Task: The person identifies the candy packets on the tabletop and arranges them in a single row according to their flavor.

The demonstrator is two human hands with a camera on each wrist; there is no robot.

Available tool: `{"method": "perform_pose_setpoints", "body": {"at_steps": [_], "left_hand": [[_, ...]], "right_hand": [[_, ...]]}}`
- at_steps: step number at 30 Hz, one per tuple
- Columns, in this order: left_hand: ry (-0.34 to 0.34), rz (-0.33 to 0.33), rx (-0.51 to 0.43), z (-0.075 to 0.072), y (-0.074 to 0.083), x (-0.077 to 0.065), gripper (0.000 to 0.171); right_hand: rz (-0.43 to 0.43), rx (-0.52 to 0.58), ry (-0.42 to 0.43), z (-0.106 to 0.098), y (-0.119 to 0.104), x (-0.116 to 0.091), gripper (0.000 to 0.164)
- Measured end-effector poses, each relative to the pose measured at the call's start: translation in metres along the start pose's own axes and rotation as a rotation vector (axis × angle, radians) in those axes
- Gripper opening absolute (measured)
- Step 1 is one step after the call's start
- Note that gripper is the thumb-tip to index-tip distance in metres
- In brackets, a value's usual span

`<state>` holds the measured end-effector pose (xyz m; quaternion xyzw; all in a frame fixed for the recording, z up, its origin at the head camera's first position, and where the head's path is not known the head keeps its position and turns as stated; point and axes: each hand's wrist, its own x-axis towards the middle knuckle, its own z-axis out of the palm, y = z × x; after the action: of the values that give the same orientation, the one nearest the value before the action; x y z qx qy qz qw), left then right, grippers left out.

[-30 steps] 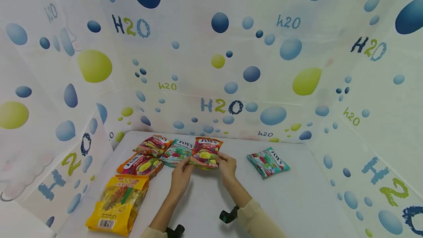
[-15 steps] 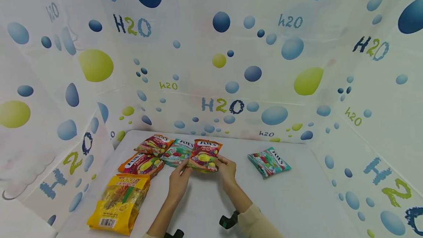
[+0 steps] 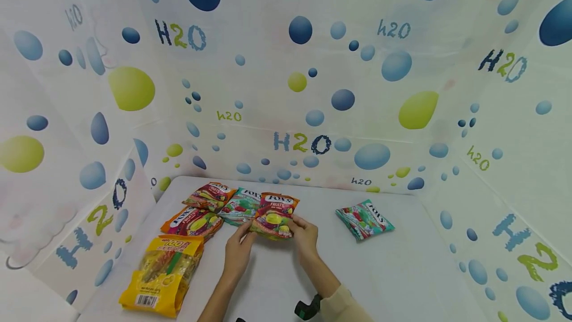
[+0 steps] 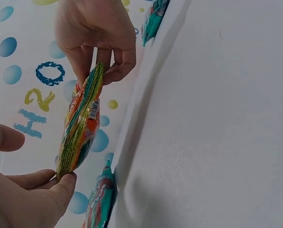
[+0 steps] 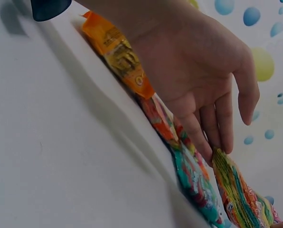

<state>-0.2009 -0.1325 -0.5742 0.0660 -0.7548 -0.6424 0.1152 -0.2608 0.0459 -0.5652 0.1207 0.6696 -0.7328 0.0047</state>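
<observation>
A red-and-orange bag of Fox's fruit candy point(image 3: 273, 215) is held up over the table, its printed front facing me. At its lower left corner my left hand point(image 3: 238, 251) pinches the edge between thumb and fingers. My right hand point(image 3: 306, 237) pinches the lower right side. In the left wrist view the candy bag point(image 4: 82, 123) appears edge-on between both hands, apart from the table. The right wrist view shows the left hand point(image 5: 198, 71) gripping the bag's end, with little of the right hand visible. Just behind stands a teal Fox's bag point(image 3: 241, 206), partly covered.
Two red-and-orange Fox's bags point(image 3: 210, 196) point(image 3: 192, 222) lie at the back left. Nearer me is a large yellow bag point(image 3: 161, 277). Another teal Fox's bag point(image 3: 365, 220) lies alone on the right of the white table point(image 3: 393, 277). Printed curtains enclose the back and sides.
Both hands have drawn the red-and-orange candy bag slightly toward me and downward in the head view. Their grip stays the same, and the other bags lie as before.
</observation>
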Motion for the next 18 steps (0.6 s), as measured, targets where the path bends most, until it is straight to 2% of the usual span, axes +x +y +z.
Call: {"method": "perform_pose_setpoints", "body": {"at_steps": [18], "left_hand": [[0.031,-0.027,0.013,-0.011,0.0,-0.017,0.045]], "right_hand": [[-0.012,0.019,-0.041,0.0,0.014,-0.02,0.034]]}}
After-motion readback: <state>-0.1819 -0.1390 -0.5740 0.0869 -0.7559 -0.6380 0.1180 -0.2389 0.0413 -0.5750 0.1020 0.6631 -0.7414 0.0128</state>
